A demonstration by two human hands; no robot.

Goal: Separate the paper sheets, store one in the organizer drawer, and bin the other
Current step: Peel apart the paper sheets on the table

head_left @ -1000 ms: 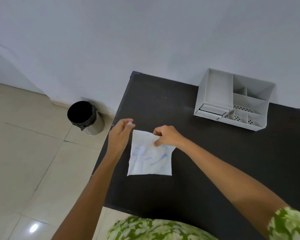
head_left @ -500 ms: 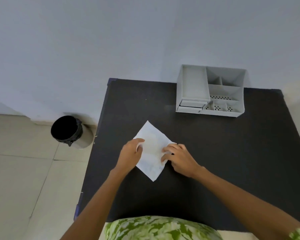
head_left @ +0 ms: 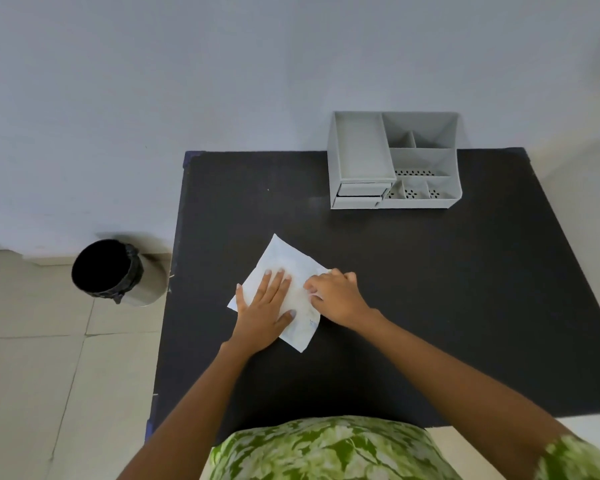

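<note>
White paper sheets (head_left: 283, 261) lie flat on the black table (head_left: 430, 289), turned like a diamond, stacked so I cannot tell them apart. My left hand (head_left: 265, 308) rests flat on the paper with fingers spread. My right hand (head_left: 336, 296) sits at the paper's right edge, its fingertips curled and pinching that edge. A grey desk organizer (head_left: 394, 161) stands at the table's back, its small drawer (head_left: 359, 190) at the lower left front, slightly pulled out. A round bin (head_left: 113, 271) with a black liner stands on the floor left of the table.
A pale wall runs behind the table. Beige floor tiles (head_left: 32, 375) lie to the left around the bin. My green patterned clothing (head_left: 326, 448) shows at the table's near edge.
The paper went from held up in both hands to lying on the table. My left hand has flattened on it; my right hand moved to its right edge.
</note>
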